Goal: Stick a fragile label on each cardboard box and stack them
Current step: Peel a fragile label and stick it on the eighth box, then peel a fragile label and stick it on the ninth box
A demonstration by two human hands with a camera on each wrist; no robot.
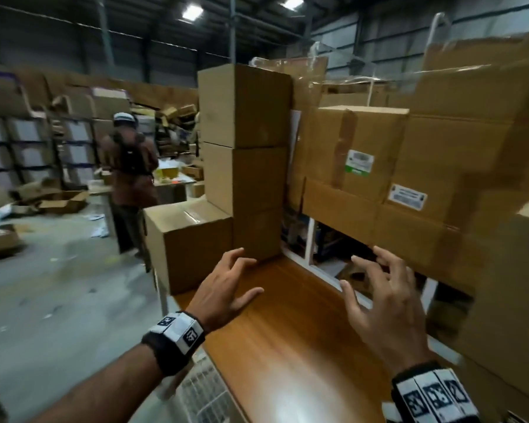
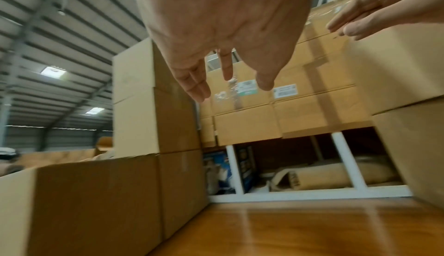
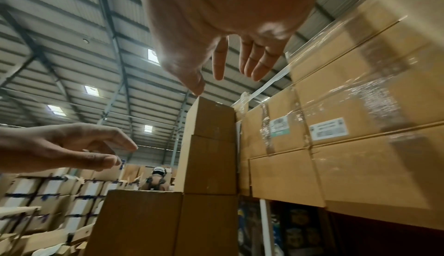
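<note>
Single box [image 1: 187, 239]: far left on the wooden surface [image 1: 287, 346], beside the stack
Stack of three boxes [image 1: 245, 160]: just right of it
Left hand [image 1: 223, 288]: fingers spread, empty, near the stack's base
Right hand [image 1: 379, 303]: fingers spread, empty, further right

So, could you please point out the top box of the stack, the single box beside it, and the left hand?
top box [image 1: 258, 106]: head view, shaded front face.
single box [image 1: 196, 248]: head view, front face.
left hand [image 1: 223, 290]: head view, back of hand.

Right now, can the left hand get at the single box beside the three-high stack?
Probably yes. The left hand is open and empty over the wooden table, close to the single box, with nothing visible between them.
</note>
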